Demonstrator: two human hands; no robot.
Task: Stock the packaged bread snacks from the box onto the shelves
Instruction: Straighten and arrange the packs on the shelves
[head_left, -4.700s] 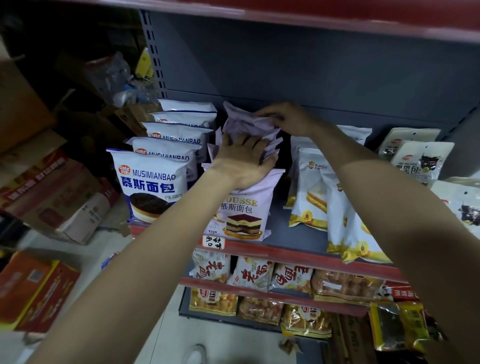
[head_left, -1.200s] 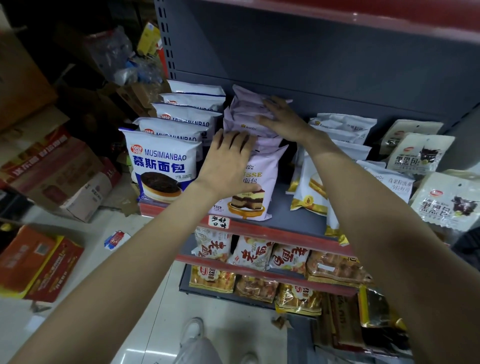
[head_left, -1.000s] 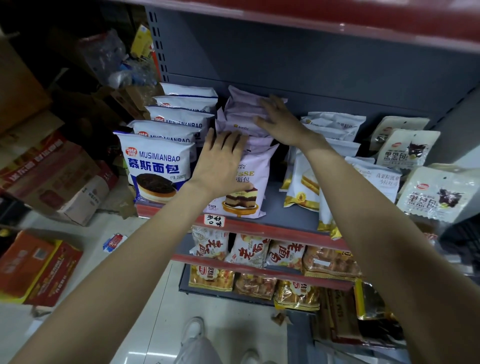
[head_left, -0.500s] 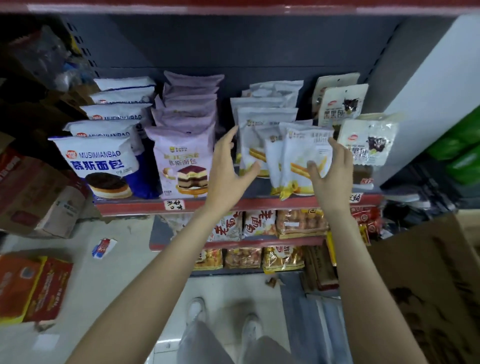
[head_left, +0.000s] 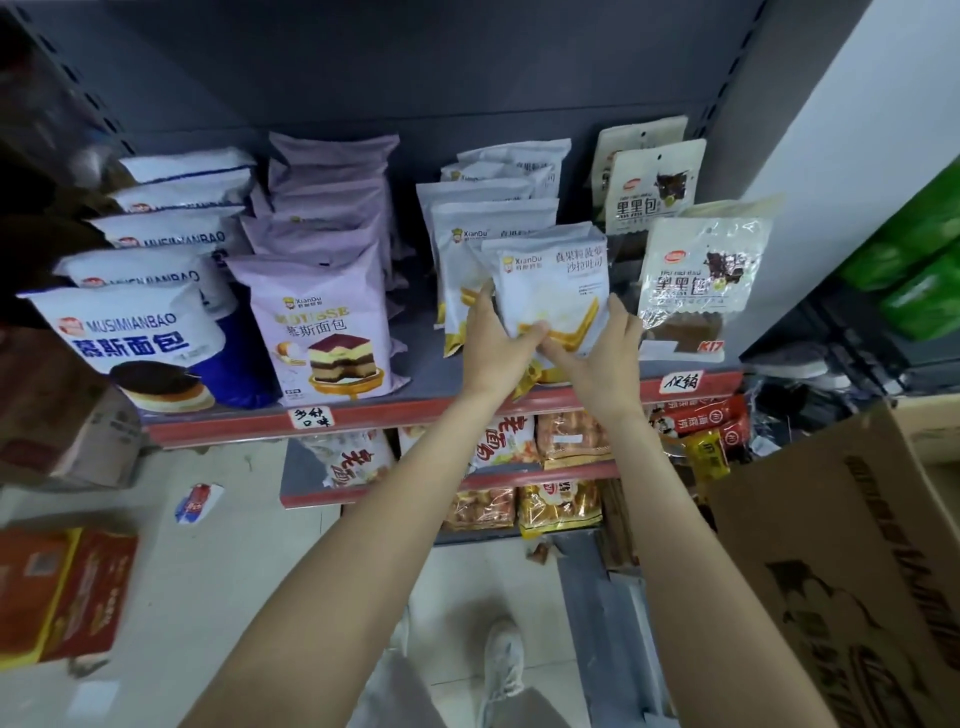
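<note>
Both hands, left hand (head_left: 493, 345) and right hand (head_left: 605, 358), grip the white toast packet (head_left: 553, 288) upright, long axis vertical, at the shelf (head_left: 426, 402) front; purple mousse packets (head_left: 322, 322) stand left, cardboard box (head_left: 852, 561) near right.

A single head-worn camera gives the only view, so no other view overlaps it. It looks forward and steeply down from above the person's arms, facing a grey shelf unit (head_left: 431, 371) square-on at close range. The wide lens bends the uprights and the red shelf edges outward. The shelf of packets fills the upper middle of the frame; lower shelves sit beneath it, and the pale floor (head_left: 218, 582) and a white shoe (head_left: 503, 662) appear nearest the camera at the bottom. A cardboard box (head_left: 857, 561) crowds the near right corner, and cartons line the left edge.
</note>
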